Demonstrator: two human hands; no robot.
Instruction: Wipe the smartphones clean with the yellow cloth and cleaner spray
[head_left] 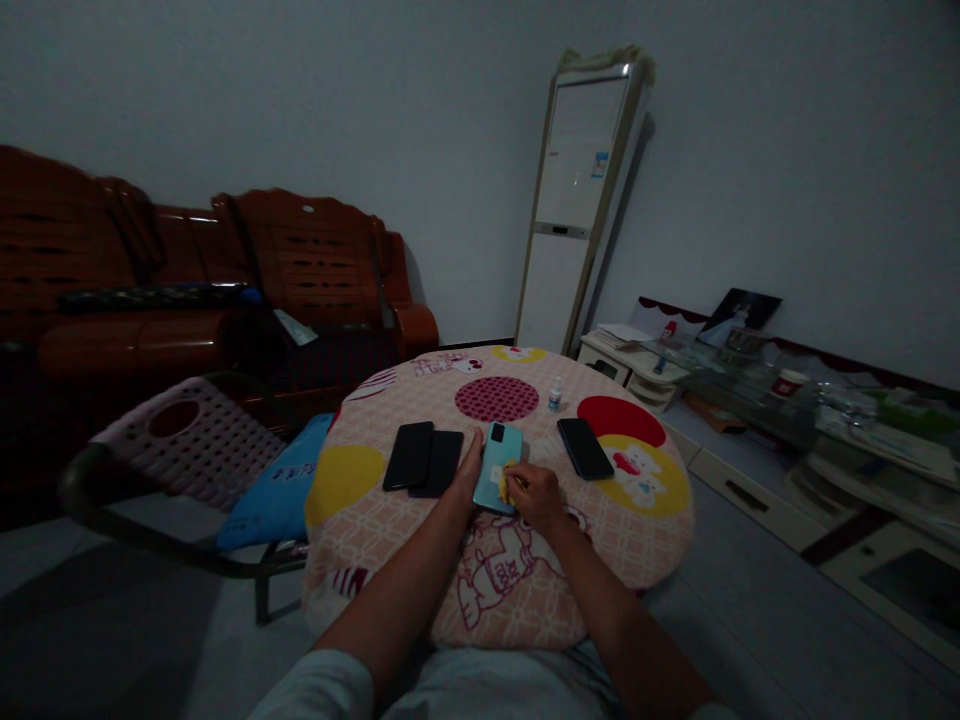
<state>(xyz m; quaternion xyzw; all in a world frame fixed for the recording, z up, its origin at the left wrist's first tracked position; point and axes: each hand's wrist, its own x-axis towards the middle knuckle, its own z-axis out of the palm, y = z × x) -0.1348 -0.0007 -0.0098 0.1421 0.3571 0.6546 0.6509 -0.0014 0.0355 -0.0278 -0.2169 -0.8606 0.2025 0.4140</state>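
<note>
Where it shows, the middle phone (501,452) is turquoise.

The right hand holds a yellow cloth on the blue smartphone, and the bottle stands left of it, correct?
No: in the head view, the bottle stands right, not left, of the blue smartphone, on which the right hand holds a yellow cloth.

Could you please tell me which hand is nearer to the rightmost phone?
Right: the right hand is just left of the rightmost phone and slightly nearer the person; the left hand is farther left, at the teal phone's left edge.
</note>
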